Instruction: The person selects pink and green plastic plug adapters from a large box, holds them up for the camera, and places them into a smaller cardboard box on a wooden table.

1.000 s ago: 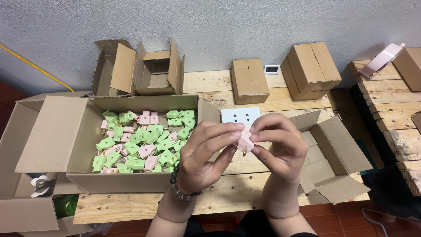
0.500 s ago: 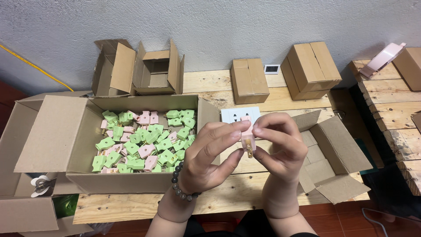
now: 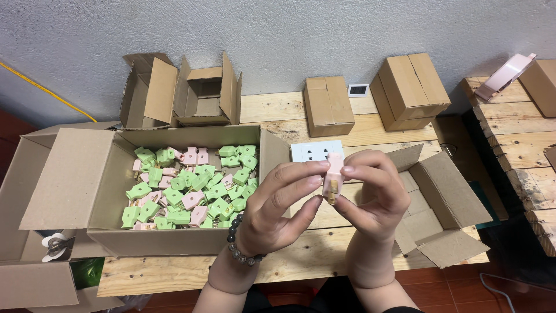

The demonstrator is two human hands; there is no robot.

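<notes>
The wooden tabletop (image 3: 347, 124) spanned the middle of the frame, running to the right edge, against a grey wall. At left of centre stood a large open carton (image 3: 75, 191), its floor covered with a loose heap of green and pink plugs (image 3: 191, 185). An empty, smaller open carton (image 3: 446, 200) lay at right of centre, flaps spread. Along the upper edge stood two open cartons (image 3: 179, 93) at upper left and two closed cartons (image 3: 370, 95) at upper centre. A white socket plate (image 3: 315, 152) lay flat on the tabletop just above the hands.

At lower centre, the left hand (image 3: 278, 214) and the right hand (image 3: 373, 200) met around a single pink plug (image 3: 334, 177), held upright above the tabletop between the two main cartons. Both hands were closed narrowly on it: the left thumb and forefinger pinched its left side, the right fingertips its top and right side. Brass prongs showed at the plug's lower end. A beaded bracelet (image 3: 238, 250) circled the left wrist.

Judgement: the step in hand appeared to be examining or adjusting the plug. It would be done well by keeping fingertip grips on the body, leaving the prongs uncovered, and turning the piece slowly within view.
</notes>
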